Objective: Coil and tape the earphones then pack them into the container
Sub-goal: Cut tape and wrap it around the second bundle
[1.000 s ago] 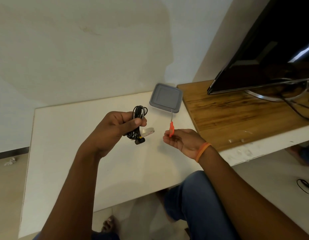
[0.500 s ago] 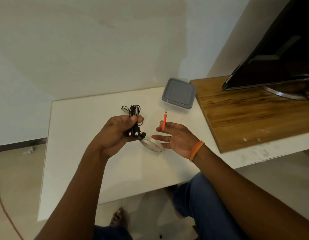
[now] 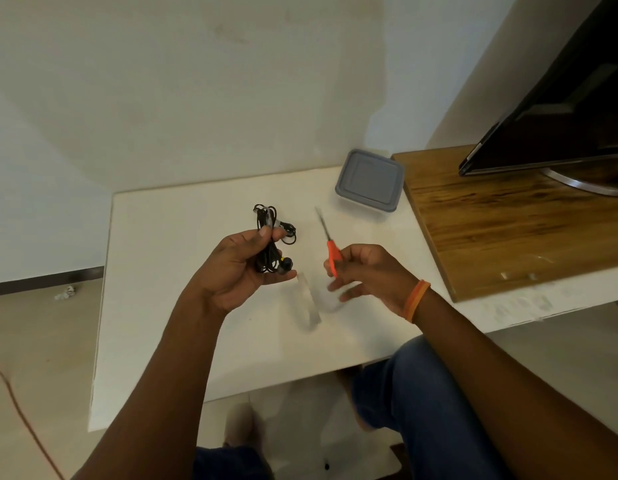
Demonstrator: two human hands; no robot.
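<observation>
No brand or lettering I can make out anywhere, so on to the hands. My left hand (image 3: 238, 268) is closed around the coiled black earphones (image 3: 271, 242), thumb pressing the bundle against the fingers; loops of cord stick out above the grip and an earbud with a yellow accent pokes out below it. My right hand (image 3: 364, 275) is curled loosely on the orange-handled scissors (image 3: 330, 245), blades pointing up and away toward the container (image 3: 369, 181), while its lower fingers touch a clear tape roll (image 3: 309, 303) that is blurred, so I cannot tell whether it sits on the table or is lifted. An orange wristband (image 3: 416, 301) rings that wrist. The grey-lidded container sits shut at the far right corner of the white table (image 3: 169, 271), just beside the wooden board (image 3: 491, 230) carrying the dark screen (image 3: 560, 98). Open white surface lies left of and beneath both hands; the near edge falls above my knees.
</observation>
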